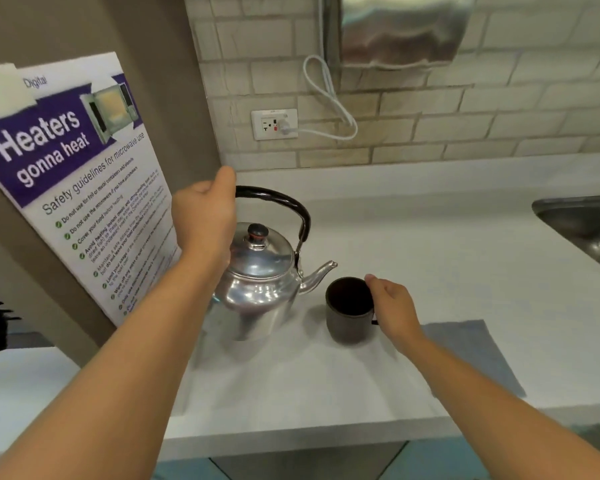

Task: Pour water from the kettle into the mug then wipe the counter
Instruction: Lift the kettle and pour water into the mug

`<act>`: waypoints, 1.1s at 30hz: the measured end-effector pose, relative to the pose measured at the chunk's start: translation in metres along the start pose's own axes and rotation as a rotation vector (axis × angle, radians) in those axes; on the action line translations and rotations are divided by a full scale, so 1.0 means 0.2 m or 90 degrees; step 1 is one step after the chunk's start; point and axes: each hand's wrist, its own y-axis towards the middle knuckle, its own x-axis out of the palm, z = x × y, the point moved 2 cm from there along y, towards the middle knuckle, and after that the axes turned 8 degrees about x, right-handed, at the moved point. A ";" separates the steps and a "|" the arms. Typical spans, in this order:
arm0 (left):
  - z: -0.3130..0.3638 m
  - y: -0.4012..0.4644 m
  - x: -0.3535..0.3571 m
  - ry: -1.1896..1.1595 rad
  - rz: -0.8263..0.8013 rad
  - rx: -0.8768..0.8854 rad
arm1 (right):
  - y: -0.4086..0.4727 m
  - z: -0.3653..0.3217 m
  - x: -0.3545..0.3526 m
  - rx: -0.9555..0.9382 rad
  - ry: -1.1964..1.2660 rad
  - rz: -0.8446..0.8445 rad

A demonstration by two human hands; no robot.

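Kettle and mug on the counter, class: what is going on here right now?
A person stands at a white counter. The left hand grips the black handle of a silver kettle, held upright with its spout pointing at a dark mug. The right hand steadies the mug at its handle side. No water is pouring. A grey cloth lies flat on the counter right of the mug, partly under the right arm. A sink is at far right.

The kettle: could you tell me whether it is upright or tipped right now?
Roughly upright: the kettle has its lid on top and its spout above the mug.
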 end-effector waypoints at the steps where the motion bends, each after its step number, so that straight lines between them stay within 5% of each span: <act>1: 0.00 -0.02 0.01 0.009 -0.004 0.006 | 0.01 0.00 -0.01 -0.008 -0.009 -0.003; 33: 0.20 -0.15 0.24 0.334 -0.100 0.230 | 0.03 -0.02 -0.07 -0.098 -0.066 -0.071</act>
